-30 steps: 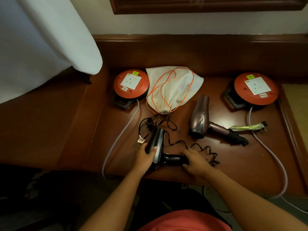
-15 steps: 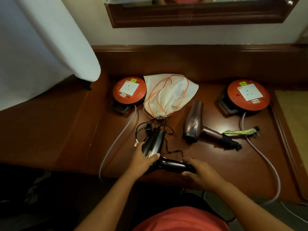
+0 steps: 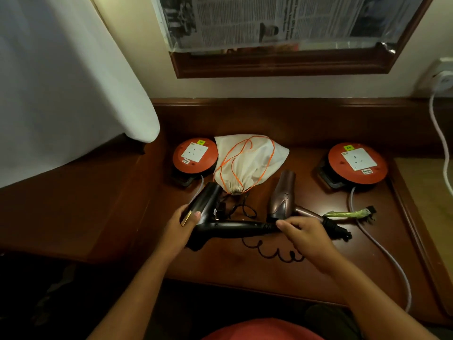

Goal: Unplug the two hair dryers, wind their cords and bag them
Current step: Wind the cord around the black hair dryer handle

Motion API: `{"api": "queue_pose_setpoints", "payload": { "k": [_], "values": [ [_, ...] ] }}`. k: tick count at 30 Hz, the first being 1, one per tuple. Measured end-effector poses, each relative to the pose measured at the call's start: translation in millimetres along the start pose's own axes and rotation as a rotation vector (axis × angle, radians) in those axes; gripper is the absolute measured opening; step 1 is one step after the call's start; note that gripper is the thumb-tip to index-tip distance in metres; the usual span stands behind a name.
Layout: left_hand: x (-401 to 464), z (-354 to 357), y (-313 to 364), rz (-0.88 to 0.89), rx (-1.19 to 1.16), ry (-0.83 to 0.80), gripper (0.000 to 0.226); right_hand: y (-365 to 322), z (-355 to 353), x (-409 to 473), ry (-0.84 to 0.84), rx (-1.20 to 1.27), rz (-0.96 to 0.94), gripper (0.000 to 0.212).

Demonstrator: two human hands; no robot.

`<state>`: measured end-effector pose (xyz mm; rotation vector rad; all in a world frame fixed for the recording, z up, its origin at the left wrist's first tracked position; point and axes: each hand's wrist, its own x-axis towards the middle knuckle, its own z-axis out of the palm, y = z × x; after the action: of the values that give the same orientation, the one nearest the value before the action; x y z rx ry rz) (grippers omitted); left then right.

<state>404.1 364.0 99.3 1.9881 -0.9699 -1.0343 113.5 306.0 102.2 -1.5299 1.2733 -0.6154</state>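
Both our hands hold the black dryer (image 3: 220, 224) just above the table (image 3: 245, 271): our left hand (image 3: 181, 227) grips its barrel, our right hand (image 3: 306, 238) closes round the end of its handle. Its handle runs left to right between the hands, the barrel slanting up toward the bag (image 3: 247, 165). Its cord (image 3: 272, 253) lies in loose coils on the table just under and left of our right hand, the nearer one for winding, we judge; more cord tangles behind the barrel. The bronze dryer (image 3: 282, 200) lies just behind our right hand, its cord already bundled with a green tie (image 3: 345, 213). Two orange reels (image 3: 196, 155) (image 3: 358, 163) flank the bag, sockets bare.
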Motion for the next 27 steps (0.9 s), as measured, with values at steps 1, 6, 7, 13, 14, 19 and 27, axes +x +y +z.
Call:
{"api": "queue_pose_setpoints", "payload": {
  "k": [1,6,7,13,14,19,27],
  "values": [
    [0,-3,3,0.021,0.015,0.007,0.054,-10,-1,2,0.008,0.048,-0.001,0.033],
    [-1,-19,25,0.248,0.225,0.04,0.071,-59,-2,10,0.014,0.316,-0.034,0.031],
    [-1,-20,31,0.341,0.262,0.003,0.077,-67,1,12,0.008,0.34,-0.052,0.032],
    [9,2,40,0.572,0.63,-0.365,0.086,-102,28,14,-0.034,0.455,-0.07,0.025],
    [11,2,40,0.568,0.562,-0.381,0.075,-107,31,13,-0.031,0.473,-0.064,0.022],
    [13,-20,52,0.649,0.405,-0.314,0.027,-122,39,8,-0.016,0.577,0.004,0.032],
    [39,-64,74,0.776,0.755,-0.065,0.026,-132,48,0,0.027,0.384,0.066,0.005]
  ]
}}
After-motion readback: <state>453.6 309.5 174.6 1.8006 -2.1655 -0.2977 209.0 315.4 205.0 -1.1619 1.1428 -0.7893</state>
